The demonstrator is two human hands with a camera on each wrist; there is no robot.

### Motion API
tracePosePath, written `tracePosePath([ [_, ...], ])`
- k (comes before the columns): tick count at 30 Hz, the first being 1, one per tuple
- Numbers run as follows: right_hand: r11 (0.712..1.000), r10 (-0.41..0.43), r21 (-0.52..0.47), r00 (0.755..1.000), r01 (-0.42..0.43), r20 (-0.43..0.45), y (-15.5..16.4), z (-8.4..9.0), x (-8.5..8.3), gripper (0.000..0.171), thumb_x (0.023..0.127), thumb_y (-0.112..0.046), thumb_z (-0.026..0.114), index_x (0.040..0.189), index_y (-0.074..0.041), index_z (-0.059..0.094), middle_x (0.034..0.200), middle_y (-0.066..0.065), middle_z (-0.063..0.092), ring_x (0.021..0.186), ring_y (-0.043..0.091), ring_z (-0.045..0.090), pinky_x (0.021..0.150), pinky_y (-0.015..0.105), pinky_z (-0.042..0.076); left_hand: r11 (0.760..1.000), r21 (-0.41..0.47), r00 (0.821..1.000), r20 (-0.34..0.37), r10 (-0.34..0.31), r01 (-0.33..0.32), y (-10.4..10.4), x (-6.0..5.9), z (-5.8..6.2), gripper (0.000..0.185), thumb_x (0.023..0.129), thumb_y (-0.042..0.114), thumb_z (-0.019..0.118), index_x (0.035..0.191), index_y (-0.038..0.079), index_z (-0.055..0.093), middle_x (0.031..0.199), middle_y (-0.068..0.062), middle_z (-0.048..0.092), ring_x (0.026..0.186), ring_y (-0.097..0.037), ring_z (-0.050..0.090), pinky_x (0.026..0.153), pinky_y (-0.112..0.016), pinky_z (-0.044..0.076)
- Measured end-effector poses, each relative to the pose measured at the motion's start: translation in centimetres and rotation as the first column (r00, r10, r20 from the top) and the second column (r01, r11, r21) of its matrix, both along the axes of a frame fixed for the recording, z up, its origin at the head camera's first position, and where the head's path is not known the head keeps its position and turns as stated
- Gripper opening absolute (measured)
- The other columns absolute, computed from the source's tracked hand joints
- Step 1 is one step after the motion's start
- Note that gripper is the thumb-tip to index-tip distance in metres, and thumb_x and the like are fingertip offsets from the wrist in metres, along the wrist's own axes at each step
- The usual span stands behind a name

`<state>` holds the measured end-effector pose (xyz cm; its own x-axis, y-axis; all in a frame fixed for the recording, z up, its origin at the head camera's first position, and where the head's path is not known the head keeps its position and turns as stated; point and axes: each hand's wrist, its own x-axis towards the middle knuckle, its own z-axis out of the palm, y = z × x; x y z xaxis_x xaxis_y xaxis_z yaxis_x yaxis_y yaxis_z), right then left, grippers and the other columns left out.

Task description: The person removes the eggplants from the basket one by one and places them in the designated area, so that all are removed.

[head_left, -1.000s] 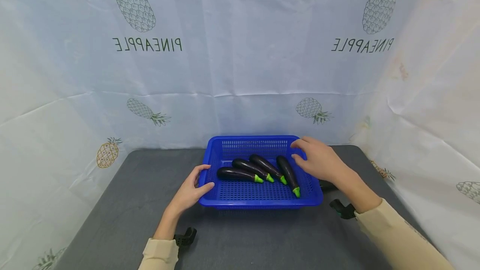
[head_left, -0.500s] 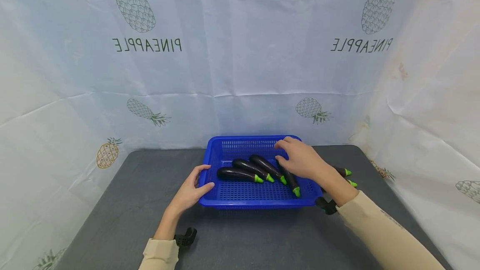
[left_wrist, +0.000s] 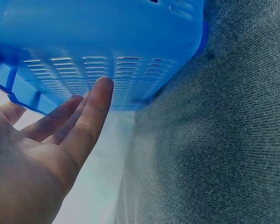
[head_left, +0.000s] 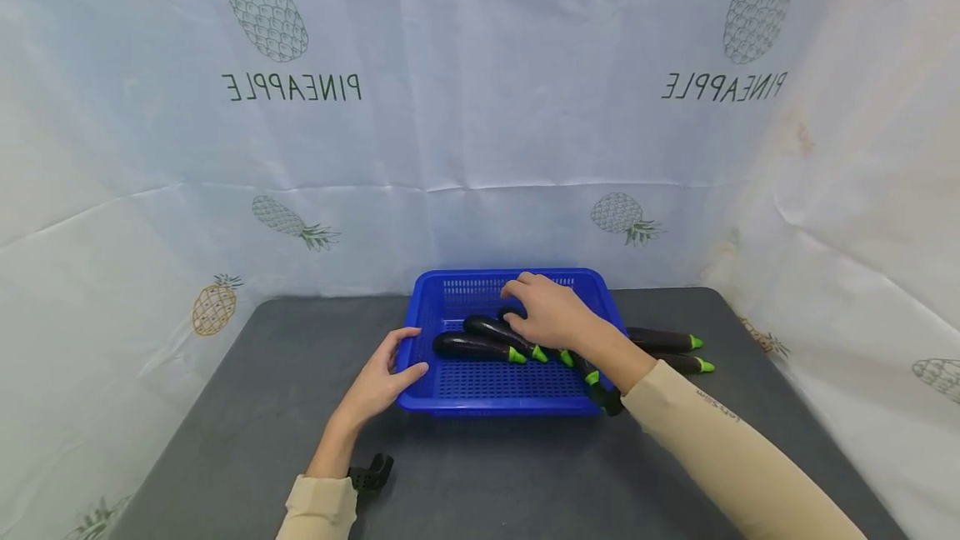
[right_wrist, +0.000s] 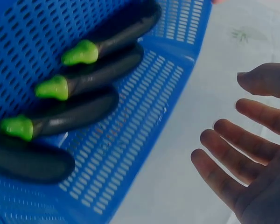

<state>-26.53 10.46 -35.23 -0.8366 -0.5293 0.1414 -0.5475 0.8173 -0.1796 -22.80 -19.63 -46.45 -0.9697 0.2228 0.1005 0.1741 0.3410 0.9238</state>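
A blue plastic basket [head_left: 517, 407] holds several dark eggplants [head_left: 468, 346] with green stem ends. My left hand [head_left: 378, 377] rests at the basket's left rim, thumb and index fingertip over the edge. In the left wrist view, the other fingers of that hand [left_wrist: 42, 158] extend loosely along the perforated outer wall. My right hand [head_left: 551, 311] hovers over the eggplants, partly hiding those on the right. Seen from the right wrist, this hand [right_wrist: 252, 158] has spread fingers, holds nothing and is apart from the eggplants [right_wrist: 79, 112].
Two more eggplants [head_left: 667, 340] lie on the dark grey table [head_left: 495, 482] right of the basket, partly covered by it and my right forearm. A pineapple-print cloth [head_left: 480, 107] hangs behind the table and along its sides. A black wrist camera [head_left: 371, 472] sits on my left wrist.
My right hand has moved left from the basket's right rim to above the middle eggplants, uncovering the two eggplants on the table. My left hand, the basket and its eggplants have stayed put.
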Motion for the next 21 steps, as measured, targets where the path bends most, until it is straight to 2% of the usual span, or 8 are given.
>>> tracePosePath([
  [5, 0.999, 0.024, 0.029, 0.999, -0.025, 0.025, -1.8, -0.4, -0.6, 0.034, 0.099, -0.028, 0.067, 0.130, -0.015, 0.065, 0.127, 0.009, 0.062, 0.106, 0.025, 0.062, 0.081, 0.043, 0.056, 1.000, 0.006, 1.000, 0.001, -0.001, 0.001, 0.0, -0.2, 0.0, 0.058, 0.097, 0.018, 0.070, 0.149, 0.014, 0.042, 0.154, -0.023, 0.040, 0.135, -0.044, 0.048, 0.098, -0.057, 0.051],
  [12, 0.994, 0.065, 0.090, 0.998, -0.066, 0.004, -3.7, -0.6, -1.8, 0.034, 0.098, -0.029, 0.068, 0.129, -0.016, 0.066, 0.126, 0.007, 0.062, 0.109, 0.025, 0.062, 0.085, 0.042, 0.056, 1.000, 0.010, 1.000, 0.005, -0.013, 0.013, 0.2, -0.4, 0.0, 0.058, 0.098, 0.015, 0.068, 0.150, 0.012, 0.041, 0.154, -0.023, 0.039, 0.135, -0.044, 0.048, 0.099, -0.056, 0.050],
  [21, 0.977, 0.118, 0.174, 0.992, -0.123, 0.037, -6.0, -2.1, -3.5, 0.035, 0.099, -0.031, 0.067, 0.131, -0.017, 0.065, 0.127, 0.006, 0.061, 0.113, 0.026, 0.061, 0.085, 0.042, 0.056, 1.000, 0.000, 1.000, -0.003, -0.003, 0.003, 0.1, -0.2, 0.0, 0.058, 0.098, 0.014, 0.068, 0.150, 0.010, 0.041, 0.156, -0.024, 0.037, 0.137, -0.046, 0.045, 0.101, -0.059, 0.048],
])
